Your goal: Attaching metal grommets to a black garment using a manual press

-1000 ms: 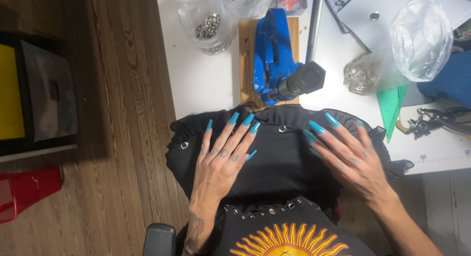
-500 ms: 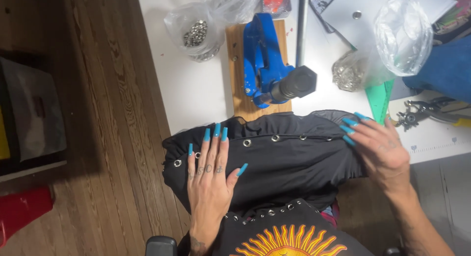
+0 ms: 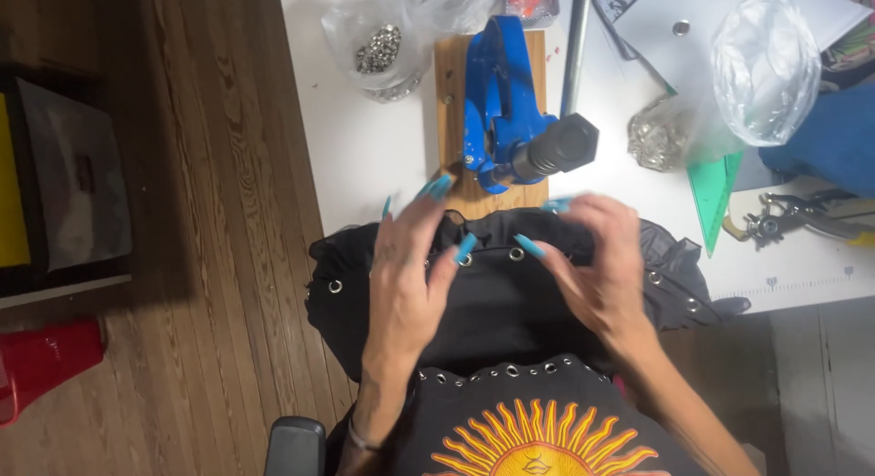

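Observation:
A black garment (image 3: 497, 303) with a row of silver eyelets lies over the near edge of the white table (image 3: 365, 157) and my lap. My left hand (image 3: 410, 266), with long turquoise nails, hovers over its upper left part, fingers spread and pointing at the far edge. My right hand (image 3: 597, 266) is blurred by motion over the garment's upper right part, fingers apart. Neither hand holds anything. Just beyond the fingertips stands a blue hand press (image 3: 506, 102) with a black handle, mounted on a wooden board (image 3: 451, 84).
A clear bag of silver eyelets (image 3: 378, 47) sits left of the press. Another bag of metal parts (image 3: 661, 134), a crumpled clear bag (image 3: 766, 66), a green set square (image 3: 715, 189) and pliers (image 3: 788, 221) lie right. Wooden floor (image 3: 210, 257) left, with a red object (image 3: 46, 362).
Both hands have lifted off the flat garment and moved inward toward its top middle edge near the press. The right hand came in from the right side. The view has shifted slightly.

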